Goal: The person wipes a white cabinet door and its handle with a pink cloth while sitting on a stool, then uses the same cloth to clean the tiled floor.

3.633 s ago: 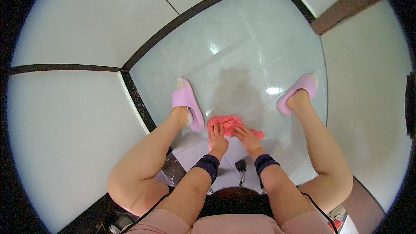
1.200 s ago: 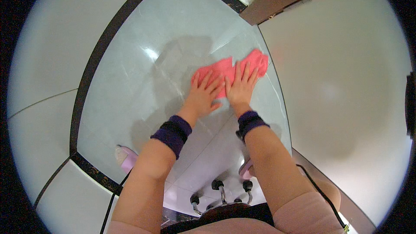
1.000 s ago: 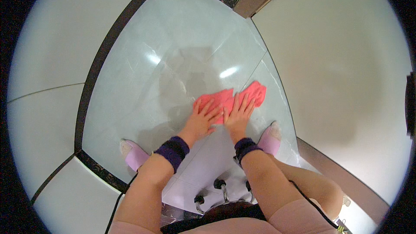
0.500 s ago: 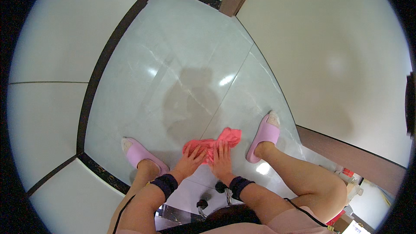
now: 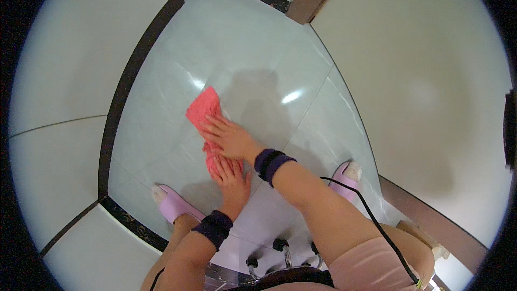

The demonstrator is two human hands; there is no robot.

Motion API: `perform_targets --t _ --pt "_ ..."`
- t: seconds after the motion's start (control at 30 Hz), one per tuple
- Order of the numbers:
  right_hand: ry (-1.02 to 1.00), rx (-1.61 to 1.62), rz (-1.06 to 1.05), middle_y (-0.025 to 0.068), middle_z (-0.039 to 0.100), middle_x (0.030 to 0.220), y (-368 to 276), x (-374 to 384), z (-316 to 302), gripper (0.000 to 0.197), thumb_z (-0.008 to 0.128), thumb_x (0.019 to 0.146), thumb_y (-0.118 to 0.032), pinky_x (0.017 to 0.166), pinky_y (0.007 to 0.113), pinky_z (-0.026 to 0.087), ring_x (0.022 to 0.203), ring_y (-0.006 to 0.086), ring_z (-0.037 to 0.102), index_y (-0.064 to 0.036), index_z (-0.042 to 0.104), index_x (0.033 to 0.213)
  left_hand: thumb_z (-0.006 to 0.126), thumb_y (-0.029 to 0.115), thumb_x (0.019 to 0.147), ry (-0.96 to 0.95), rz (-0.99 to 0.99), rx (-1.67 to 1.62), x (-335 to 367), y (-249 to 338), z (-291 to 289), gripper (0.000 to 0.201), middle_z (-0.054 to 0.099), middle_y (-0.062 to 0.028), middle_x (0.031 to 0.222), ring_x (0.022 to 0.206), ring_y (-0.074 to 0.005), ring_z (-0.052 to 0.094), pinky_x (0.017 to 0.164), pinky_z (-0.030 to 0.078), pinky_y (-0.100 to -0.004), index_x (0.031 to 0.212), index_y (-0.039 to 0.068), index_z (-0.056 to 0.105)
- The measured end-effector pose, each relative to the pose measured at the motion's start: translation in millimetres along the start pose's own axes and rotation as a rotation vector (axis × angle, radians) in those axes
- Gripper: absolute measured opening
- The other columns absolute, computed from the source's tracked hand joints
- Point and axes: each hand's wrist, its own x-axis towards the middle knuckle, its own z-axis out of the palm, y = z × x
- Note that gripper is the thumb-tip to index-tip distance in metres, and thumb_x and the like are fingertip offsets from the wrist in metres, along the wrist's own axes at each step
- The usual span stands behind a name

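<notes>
A coral-pink cloth [image 5: 206, 105] lies on the pale tiled floor, stretched out and crumpled toward its near end. Pressed flat on its middle is my right hand [image 5: 230, 138], open, its fingers pointing left across the fabric. Just nearer to me, my left hand [image 5: 232, 182] rests on the cloth's near end, also open with fingers apart. Both palms face down, and part of the cloth is hidden under them. Each wrist wears a dark band.
My feet in lilac slippers [image 5: 176, 205] stand wide on the floor [image 5: 161, 102]. Between my legs show the black casters [image 5: 280, 244] of a wheeled seat. A black-skirted wall [image 5: 59, 64] runs along the left, and a large beige door [image 5: 414, 75] bounds the right. A cable hangs over my right arm.
Both hands have slid the cloth forward and to the left, away from me. The cloth has turned from lying sideways to stretching away from me. My right arm now reaches across.
</notes>
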Motion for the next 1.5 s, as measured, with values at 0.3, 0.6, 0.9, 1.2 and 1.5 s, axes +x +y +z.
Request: perform_targets --t 0.3,0.6,0.9,1.2,1.5 --pt "0.159 0.028 0.189 0.0061 0.04 0.136 89.7 88.2 -35.3 0.054 0.05 0.082 -0.041 0.111 0.04 0.012 0.133 0.027 0.022 -0.0093 0.048 0.125 0.049 0.04 0.081 0.092 -0.222 0.109 121.0 0.2 -13.3 0.075 0.005 -0.0296 0.144 0.133 -0.0461 -0.004 0.102 -0.003 -0.0608 0.137 -0.003 0.022" --pt "0.126 -0.027 0.098 0.0124 0.038 0.137 121.2 137.5 -37.5 0.052 0.059 0.075 -0.04 0.109 0.042 0.018 0.13 0.03 0.027 -0.0092 0.055 0.117 0.051 0.044 0.08 -0.115 -0.316 0.07 166.3 3.8 -30.0 0.082 0.004 -0.0281 0.144 0.133 -0.0453 -0.004 0.101 -0.001 -0.0619 0.139 -0.001 0.017" --pt "0.25 -0.061 0.283 0.0151 0.033 0.139 180.5 166.4 -58.4 0.065 0.052 0.079 -0.052 0.108 0.044 0.017 0.131 0.0323 0.025 -0.0117 0.043 0.129 0.059 0.04 0.074 0.137 -0.205 0.017 234.2 -17.8 -43.0 0.08 0.013 -0.0238 0.144 0.134 -0.0428 0.007 0.102 0.002 -0.0606 0.137 0.003 0.028" --pt "0.189 -0.376 0.84 0.0193 0.023 0.143 209.5 70.6 -89.2 0.076 0.043 0.082 -0.057 0.109 0.044 0.008 0.135 0.0349 0.015 -0.0068 0.029 0.138 0.054 0.037 0.081 0.094 0.207 -0.075 255.2 9.6 -41.9 0.058 0.023 -0.0113 0.145 0.135 -0.0348 0.014 0.104 0.006 -0.0592 0.134 0.017 0.04" --pt "0.196 -0.553 1.175 0.0224 0.018 0.144 155.2 -99.4 -94.6 0.075 0.04 0.085 -0.053 0.109 0.048 0.006 0.134 0.0399 0.011 -0.0037 0.022 0.139 0.043 0.022 0.084 -0.046 0.486 -0.151 172.4 91.3 -2.5 0.038 0.038 -0.0027 0.138 0.133 -0.0263 0.024 0.108 0.007 -0.0534 0.121 0.022 0.055"
